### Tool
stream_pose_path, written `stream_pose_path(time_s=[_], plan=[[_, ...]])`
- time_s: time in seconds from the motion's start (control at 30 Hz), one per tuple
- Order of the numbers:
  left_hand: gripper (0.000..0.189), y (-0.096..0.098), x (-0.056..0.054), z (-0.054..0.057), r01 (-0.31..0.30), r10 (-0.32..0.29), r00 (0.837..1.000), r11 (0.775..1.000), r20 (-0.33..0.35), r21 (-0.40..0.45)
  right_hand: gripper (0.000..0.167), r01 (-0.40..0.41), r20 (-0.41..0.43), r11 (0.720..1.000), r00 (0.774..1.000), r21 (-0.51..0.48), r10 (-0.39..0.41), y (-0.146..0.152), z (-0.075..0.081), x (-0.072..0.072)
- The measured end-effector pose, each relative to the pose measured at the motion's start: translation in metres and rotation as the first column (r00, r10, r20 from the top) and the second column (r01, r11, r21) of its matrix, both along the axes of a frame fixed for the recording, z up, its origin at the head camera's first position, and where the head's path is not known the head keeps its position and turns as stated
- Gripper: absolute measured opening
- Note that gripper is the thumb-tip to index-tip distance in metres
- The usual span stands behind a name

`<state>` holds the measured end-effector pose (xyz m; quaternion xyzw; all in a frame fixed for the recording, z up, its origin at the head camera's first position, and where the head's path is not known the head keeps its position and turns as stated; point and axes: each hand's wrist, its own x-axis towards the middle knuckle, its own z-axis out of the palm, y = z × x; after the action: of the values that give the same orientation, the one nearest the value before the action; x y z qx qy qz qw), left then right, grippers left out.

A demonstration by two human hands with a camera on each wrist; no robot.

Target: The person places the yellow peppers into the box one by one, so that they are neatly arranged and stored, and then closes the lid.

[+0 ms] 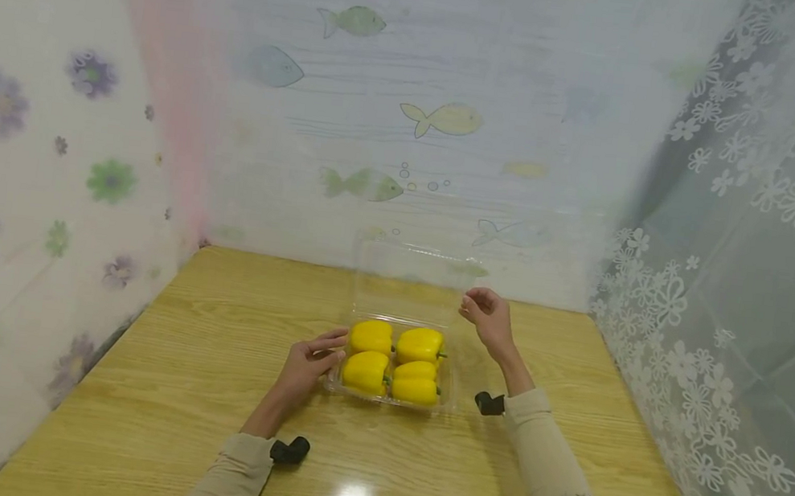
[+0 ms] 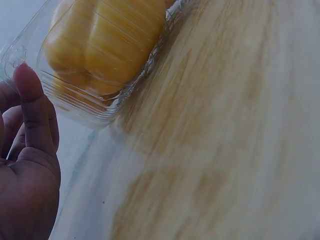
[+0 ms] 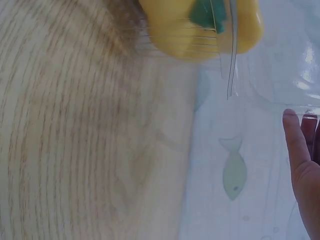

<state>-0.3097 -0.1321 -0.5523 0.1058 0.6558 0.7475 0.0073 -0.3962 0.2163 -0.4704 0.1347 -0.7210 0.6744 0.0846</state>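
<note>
Several yellow bell peppers (image 1: 367,372) with green stems sit in two rows in a clear plastic clamshell container (image 1: 329,384). Its hinged lid (image 1: 404,281) stands raised at the back. At the container's left side is my left hand (image 1: 301,369), its thumb and fingertips at the rim; the left wrist view shows the thumb (image 2: 30,87) pressed to the rim with fingers behind. My right hand (image 1: 494,324) pinches the lid's right edge between thumb and fingers, also seen in the right wrist view, where the fingers (image 3: 309,131) partly leave the frame.
The container stands on a wood-grain table (image 1: 210,374). A fish-patterned sheet (image 1: 270,146) hangs at the table's back edge, with a flowered sheet (image 1: 35,161) at left and a white-flowered curtain (image 1: 761,318) at right. Black wrist mounts (image 1: 290,451) stick out from both sleeves.
</note>
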Motion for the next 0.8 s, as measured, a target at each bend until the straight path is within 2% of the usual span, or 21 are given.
stream_pose_path(time_s=[0.5, 0.8], plan=[[0.034, 0.0, -0.001, -0.001, -0.001, 0.0, 1.0, 1.0, -0.012, -0.016, 0.029, -0.019, -0.016, 0.999, 1.0, 0.04, 0.019, 0.003, -0.005, 0.01], [0.034, -0.002, -0.003, 0.0, 0.012, -0.012, 1.0, 1.0, 0.008, -0.004, 0.027, -0.035, -0.028, 0.997, 0.999, 0.066, 0.037, 0.005, -0.01, 0.017]])
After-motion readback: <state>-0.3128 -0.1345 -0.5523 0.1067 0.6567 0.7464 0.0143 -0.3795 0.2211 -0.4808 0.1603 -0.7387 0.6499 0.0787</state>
